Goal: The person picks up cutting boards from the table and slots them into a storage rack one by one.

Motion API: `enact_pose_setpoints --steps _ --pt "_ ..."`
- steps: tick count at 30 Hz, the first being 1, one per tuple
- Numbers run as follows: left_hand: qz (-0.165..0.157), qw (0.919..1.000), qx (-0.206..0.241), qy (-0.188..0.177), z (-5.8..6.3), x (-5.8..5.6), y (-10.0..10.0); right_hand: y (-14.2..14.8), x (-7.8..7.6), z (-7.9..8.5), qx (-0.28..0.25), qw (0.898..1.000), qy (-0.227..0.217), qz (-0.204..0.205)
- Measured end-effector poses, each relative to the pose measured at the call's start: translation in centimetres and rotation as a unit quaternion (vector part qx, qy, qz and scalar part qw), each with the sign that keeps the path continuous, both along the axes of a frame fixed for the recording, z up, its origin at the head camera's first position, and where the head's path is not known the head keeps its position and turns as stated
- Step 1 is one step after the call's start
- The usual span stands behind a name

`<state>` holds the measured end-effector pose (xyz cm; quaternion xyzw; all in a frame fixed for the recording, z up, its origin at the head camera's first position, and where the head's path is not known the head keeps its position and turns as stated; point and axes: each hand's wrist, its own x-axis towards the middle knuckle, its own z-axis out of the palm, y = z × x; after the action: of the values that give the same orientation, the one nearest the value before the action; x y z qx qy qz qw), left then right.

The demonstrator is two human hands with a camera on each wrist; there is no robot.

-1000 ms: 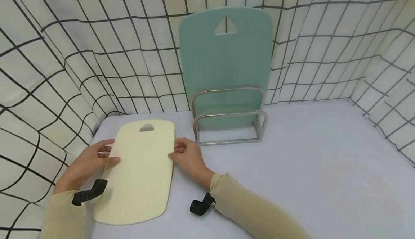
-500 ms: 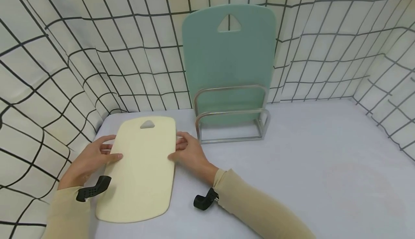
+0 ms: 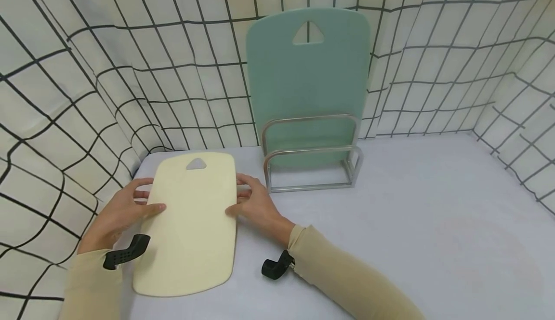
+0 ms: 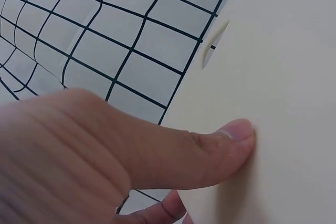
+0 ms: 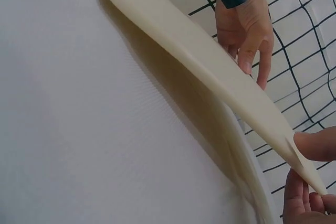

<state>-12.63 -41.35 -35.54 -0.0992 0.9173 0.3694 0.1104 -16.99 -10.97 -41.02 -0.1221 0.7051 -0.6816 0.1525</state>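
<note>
A cream cutting board [image 3: 186,243] with a small handle hole at its far end is held by both hands. My left hand [image 3: 121,214] grips its left edge, thumb [image 4: 220,153] flat on the top face and fingers behind. At the right edge, my right hand [image 3: 257,211] pinches it, thumb [image 5: 317,144] on the face and fingers [image 5: 298,195] underneath. The right wrist view shows the board [image 5: 199,59] tilted, its far end raised off the white tabletop [image 5: 79,129] and its near end low, with a shadow beneath.
A green cutting board [image 3: 308,79] stands upright in the rear slot of a metal rack [image 3: 312,190], to the right of the cream board. White cloth walls [image 3: 173,79] with a black grid enclose the table's back and sides. A black wrist camera [image 3: 277,267] sits at each sleeve.
The cream board's far end has risen slightly, tilting it more. Both hands keep their grip on its edges. The head view has shifted a little.
</note>
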Motion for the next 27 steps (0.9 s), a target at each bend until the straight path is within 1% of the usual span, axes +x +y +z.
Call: enact_pose_setpoints --steps 5,14,22,27 --pt "-0.002 0.9999 -0.007 0.011 0.25 0.15 0.14 0.00 0.04 0.10 -0.007 1.000 0.010 -0.001" --pt "-0.004 1.0000 -0.006 0.006 0.65 0.32 0.13 -0.08 -0.05 -0.07 -0.025 0.999 0.015 -0.015" --pt "0.002 0.9999 -0.012 -0.003 0.89 0.44 0.29 0.13 -0.22 0.22 -0.024 0.999 0.025 -0.006" --pt "-0.003 0.9998 -0.016 0.013 0.98 0.62 0.37 0.21 -0.20 0.29 -0.019 0.999 0.035 0.001"
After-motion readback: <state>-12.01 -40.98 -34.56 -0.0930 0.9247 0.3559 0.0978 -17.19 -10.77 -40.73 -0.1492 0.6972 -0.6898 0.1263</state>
